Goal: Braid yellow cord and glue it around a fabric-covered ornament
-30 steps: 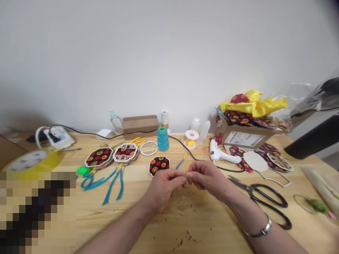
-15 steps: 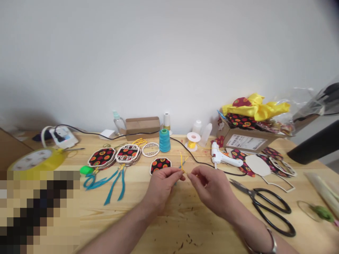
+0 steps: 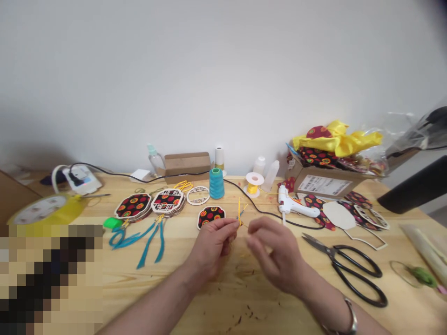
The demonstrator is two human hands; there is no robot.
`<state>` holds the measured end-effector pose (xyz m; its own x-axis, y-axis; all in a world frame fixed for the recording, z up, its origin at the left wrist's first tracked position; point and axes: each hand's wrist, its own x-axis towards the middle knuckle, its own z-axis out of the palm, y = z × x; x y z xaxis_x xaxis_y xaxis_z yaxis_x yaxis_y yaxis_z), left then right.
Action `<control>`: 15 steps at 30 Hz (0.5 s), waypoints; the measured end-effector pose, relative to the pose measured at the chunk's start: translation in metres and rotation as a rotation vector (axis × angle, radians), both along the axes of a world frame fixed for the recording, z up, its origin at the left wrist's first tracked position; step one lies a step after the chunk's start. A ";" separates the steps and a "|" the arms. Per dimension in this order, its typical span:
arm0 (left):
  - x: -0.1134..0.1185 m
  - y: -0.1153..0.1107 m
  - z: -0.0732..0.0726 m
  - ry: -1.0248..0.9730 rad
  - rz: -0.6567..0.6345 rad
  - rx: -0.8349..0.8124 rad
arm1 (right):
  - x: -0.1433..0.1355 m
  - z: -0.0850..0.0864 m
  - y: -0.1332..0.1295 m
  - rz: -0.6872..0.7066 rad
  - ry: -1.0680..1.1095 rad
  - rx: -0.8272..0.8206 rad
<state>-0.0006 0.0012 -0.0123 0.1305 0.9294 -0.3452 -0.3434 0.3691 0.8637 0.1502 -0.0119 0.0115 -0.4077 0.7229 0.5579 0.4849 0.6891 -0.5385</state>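
Pinched between the fingertips of my left hand (image 3: 216,239) is a thin yellow cord (image 3: 239,209), which stands up from the grip with a bit of blue thread beside it. My right hand (image 3: 274,249) is just to the right with curled fingers, close to a thin yellow strand; its fingertips are blurred, so I cannot make out the hold. Behind my left hand lies a dark patterned fabric piece (image 3: 210,216) with a pale rim. A teal thread cone (image 3: 217,184) stands behind that.
Black-handled scissors (image 3: 335,253) lie right of my right hand, near a white glue gun (image 3: 296,204) and its black cable. Stacked ornaments (image 3: 168,201) with teal tassels are at left. A yellow thread spool (image 3: 253,187) and a cardboard box (image 3: 321,184) stand at the back.
My right hand has drawn slightly away from my left fingertips and its fingers have curled. The left hand keeps its pinch on the yellow cord, which now stands more upright.
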 end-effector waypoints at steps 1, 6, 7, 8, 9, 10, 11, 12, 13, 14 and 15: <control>0.001 -0.001 0.001 0.013 -0.009 0.004 | 0.002 0.001 0.005 -0.103 0.126 -0.118; 0.003 -0.005 0.005 0.103 -0.078 0.046 | 0.001 -0.006 0.019 0.001 0.461 -0.906; 0.003 -0.006 0.005 0.108 -0.097 0.057 | 0.000 -0.007 0.019 0.038 0.492 -0.989; 0.004 -0.007 0.005 0.104 -0.117 0.069 | -0.002 -0.008 0.018 0.052 0.504 -1.029; 0.004 -0.007 0.005 0.096 -0.134 0.082 | -0.003 -0.008 0.018 0.041 0.502 -1.034; 0.004 -0.008 0.005 0.088 -0.146 0.096 | -0.003 -0.008 0.017 0.012 0.488 -1.013; 0.005 -0.008 0.005 0.083 -0.153 0.108 | -0.004 -0.007 0.017 -0.019 0.470 -0.977; 0.005 -0.008 0.005 0.084 -0.158 0.113 | -0.004 -0.006 0.017 -0.043 0.453 -0.937; 0.005 -0.008 0.006 0.091 -0.163 0.114 | -0.004 -0.005 0.017 -0.062 0.440 -0.900; 0.005 -0.008 0.006 0.099 -0.166 0.114 | -0.003 -0.004 0.017 -0.074 0.428 -0.870; 0.005 -0.008 0.006 0.108 -0.171 0.111 | -0.002 -0.003 0.018 -0.079 0.415 -0.849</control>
<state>0.0045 -0.0070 -0.0061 0.2568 0.9301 -0.2627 -0.1871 0.3145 0.9306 0.1478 0.0059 0.0083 -0.2275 0.9707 -0.0773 0.1705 -0.0384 -0.9846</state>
